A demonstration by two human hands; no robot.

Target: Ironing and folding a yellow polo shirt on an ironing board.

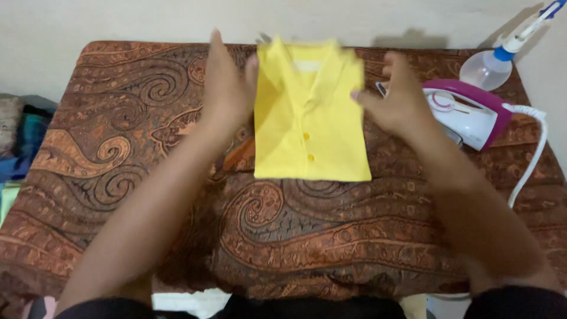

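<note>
1. A folded yellow shirt (308,112) lies flat on a table draped in a brown paisley cloth (295,236), sitting toward 12 o'clock from the table's middle, close to the far edge by the wall.
2. The shirt is folded into a neat rectangle, and its long axis runs 12 to 6. The collar points to 12 o'clock, away from the person, and the straight folded hem faces 6. The button placket runs down the centre, with two small buttons showing near the lower half.
3. The left hand (227,88) is at the shirt's 9 o'clock edge, fingers stretched out flat and pointing to 12. It's right against the upper left corner, but the blur makes it hard to say if it's actually touching. Loose and open, not clutching anything.
4. The right hand (397,97) is at the shirt's 3 o'clock side, fingers spread and slightly curled, fingertips at or just beside the right edge. Also gripping nothing.
5. At about 2 o'clock on the table there's a white and magenta iron (472,115) just beyond the right hand, with its white cord (531,159) trailing off the edge toward 4.
6. Behind the iron, farther toward 1 o'clock, stands a clear spray bottle (493,62) with a blue and white nozzle.
7. Some folded clothes (20,142) are piled off the table's 9 o'clock side.
</note>
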